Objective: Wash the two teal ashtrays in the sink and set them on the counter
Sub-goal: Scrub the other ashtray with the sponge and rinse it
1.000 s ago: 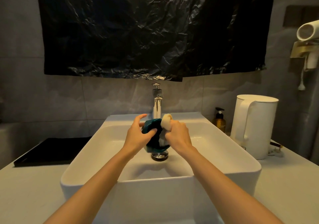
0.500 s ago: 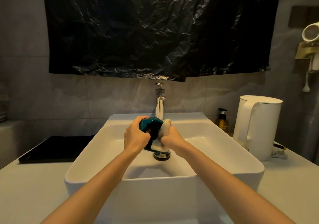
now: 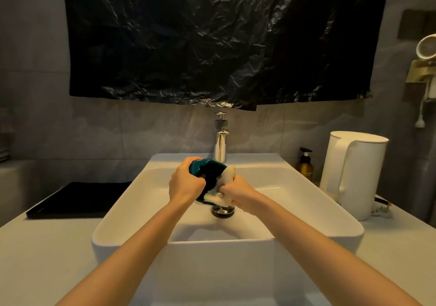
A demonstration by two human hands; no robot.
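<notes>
Left hand grips 1 teal ashtray tilted over the sink; right hand, clutching a sponge, presses from its right.

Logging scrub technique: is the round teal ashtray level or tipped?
Tipped on edge: left hand grips the teal ashtray, dark hollow facing the right hand with pale sponge.

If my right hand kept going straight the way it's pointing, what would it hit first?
Most likely the teal ashtray, which the left hand holds over the sink; the right hand presses its pale sponge into it.
</notes>
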